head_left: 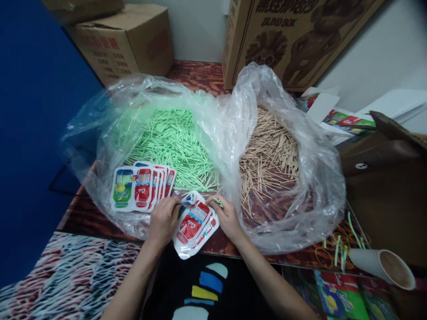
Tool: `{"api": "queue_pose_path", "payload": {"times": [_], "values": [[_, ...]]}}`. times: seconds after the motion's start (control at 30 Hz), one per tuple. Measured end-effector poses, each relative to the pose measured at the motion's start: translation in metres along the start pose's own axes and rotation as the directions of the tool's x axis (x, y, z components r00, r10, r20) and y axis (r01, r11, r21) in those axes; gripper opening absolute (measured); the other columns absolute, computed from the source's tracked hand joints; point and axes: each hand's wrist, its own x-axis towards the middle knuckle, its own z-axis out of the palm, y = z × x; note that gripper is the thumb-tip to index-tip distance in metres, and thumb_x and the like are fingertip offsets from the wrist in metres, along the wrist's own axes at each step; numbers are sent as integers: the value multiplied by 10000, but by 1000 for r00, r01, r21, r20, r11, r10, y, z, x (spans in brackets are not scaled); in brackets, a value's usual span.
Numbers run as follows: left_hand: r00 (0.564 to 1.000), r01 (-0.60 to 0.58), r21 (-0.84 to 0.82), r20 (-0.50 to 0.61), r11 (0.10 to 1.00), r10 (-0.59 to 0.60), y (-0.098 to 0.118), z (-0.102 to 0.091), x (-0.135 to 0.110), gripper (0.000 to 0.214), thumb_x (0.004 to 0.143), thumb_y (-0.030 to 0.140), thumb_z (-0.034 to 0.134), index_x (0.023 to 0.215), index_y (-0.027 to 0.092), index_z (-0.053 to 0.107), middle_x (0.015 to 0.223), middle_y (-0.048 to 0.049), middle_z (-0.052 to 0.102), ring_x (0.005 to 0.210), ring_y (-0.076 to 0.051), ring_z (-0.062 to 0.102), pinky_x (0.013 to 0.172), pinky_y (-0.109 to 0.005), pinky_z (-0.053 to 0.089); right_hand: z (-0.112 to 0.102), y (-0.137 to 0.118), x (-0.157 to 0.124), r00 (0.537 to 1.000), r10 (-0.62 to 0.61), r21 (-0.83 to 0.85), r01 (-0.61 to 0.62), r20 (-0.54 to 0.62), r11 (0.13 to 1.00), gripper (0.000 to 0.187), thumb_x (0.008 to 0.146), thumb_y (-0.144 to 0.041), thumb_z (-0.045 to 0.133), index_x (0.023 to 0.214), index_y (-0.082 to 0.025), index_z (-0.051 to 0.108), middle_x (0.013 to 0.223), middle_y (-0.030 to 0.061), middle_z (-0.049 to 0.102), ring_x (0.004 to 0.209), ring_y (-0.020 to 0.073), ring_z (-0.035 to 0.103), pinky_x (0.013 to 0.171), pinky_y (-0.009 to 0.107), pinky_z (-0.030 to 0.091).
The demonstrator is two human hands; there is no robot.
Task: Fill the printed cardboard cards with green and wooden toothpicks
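Observation:
My left hand (165,218) pinches the upper left edge of a red-and-white Cola-printed pouch (191,227), the top one of a small overlapping stack at the table's front. My right hand (227,217) is closed around a small bundle of green sticks (218,202), whose ends show beside the pouch's upper right edge. The fingertips of both hands are partly hidden. Left of my hands, several filled pouches (143,189) lie fanned out, with green and brown sticks showing in their windows. Behind them is a heap of loose green sticks (173,144) in a clear plastic bag (110,113).
A second clear bag (320,178) holds loose brown sticks (270,151). Cardboard boxes (126,42) stand behind. At right are a paper cup (383,266), rubber bands (323,257), printed cards (348,120) and an open carton (383,178). A blue panel (30,111) borders the left.

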Motion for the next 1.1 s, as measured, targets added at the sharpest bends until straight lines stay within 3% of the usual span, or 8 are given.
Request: {"api": "queue_pose_path", "payload": {"times": [0.37, 0.5, 0.63, 0.73, 0.8, 0.87, 0.97, 1.1], "values": [[986, 6, -66, -168, 998, -17, 5, -21, -1, 233, 897, 128, 501, 1063, 175, 658, 998, -81, 732, 911, -196, 671, 831, -323, 506, -5, -9, 6, 993, 79, 66, -73, -88, 995, 157, 913, -302, 462, 866, -197, 569, 755, 4, 616, 728, 158, 588, 712, 275, 456], [991, -16, -91, -132, 996, 4, 5, -17, -2, 255, 896, 121, 504, 1099, 162, 652, 1008, -92, 732, 918, -199, 671, 833, -331, 516, -18, -26, 32, 997, 27, -226, -44, -78, 973, 149, 925, -284, 416, 897, -198, 534, 736, -3, 553, 646, 147, 521, 625, 261, 425], [995, -8, -126, -104, 992, -5, 5, -11, -4, 272, 906, 131, 486, 1120, 174, 647, 1060, -94, 718, 972, -206, 656, 865, -353, 512, -21, -29, 54, 974, 1, -696, 162, 227, 700, 149, 888, -120, 412, 857, -198, 535, 891, 28, 540, 763, 152, 500, 685, 255, 398], [995, 32, -193, -83, 981, -49, 8, -13, -3, 266, 912, 149, 478, 1105, 190, 656, 1065, -88, 712, 983, -202, 645, 876, -356, 506, -15, -21, 60, 929, 35, -821, 308, 369, 481, 185, 831, -43, 459, 904, -189, 548, 951, 58, 535, 776, 160, 487, 694, 266, 387], [991, 77, -256, -85, 964, -102, 11, -16, -2, 245, 912, 168, 488, 1077, 194, 667, 1036, -85, 714, 962, -196, 645, 861, -349, 509, -12, -16, 61, 922, 10, -836, 346, 387, 427, 181, 828, -40, 459, 896, -180, 552, 949, 78, 536, 777, 173, 482, 694, 281, 389], [982, 134, -325, -86, 936, -171, 13, -19, -2, 220, 908, 196, 505, 1041, 202, 680, 995, -77, 718, 924, -192, 648, 839, -346, 515, -12, -15, 63, 944, -41, -827, 307, 328, 470, 183, 839, -50, 431, 873, -179, 556, 938, 86, 540, 778, 184, 481, 693, 294, 397], [961, 228, -452, -38, 862, -274, 16, -20, -2, 190, 889, 243, 536, 974, 209, 703, 948, -66, 724, 886, -197, 653, 817, -348, 523, -14, -18, 66, 977, -128, -706, 214, 173, 675, 189, 842, -79, 411, 805, -191, 557, 895, 74, 562, 823, 201, 498, 748, 325, 418], [925, 341, -614, 82, 712, -372, 23, -14, 0, 172, 852, 272, 578, 870, 191, 728, 905, -59, 723, 853, -196, 658, 780, -315, 532, -14, -35, 70, 999, 33, -109, -35, -22, 993, 160, 884, -294, 485, 792, -194, 569, 800, 48, 630, 780, 204, 583, 772, 369, 473]]}}
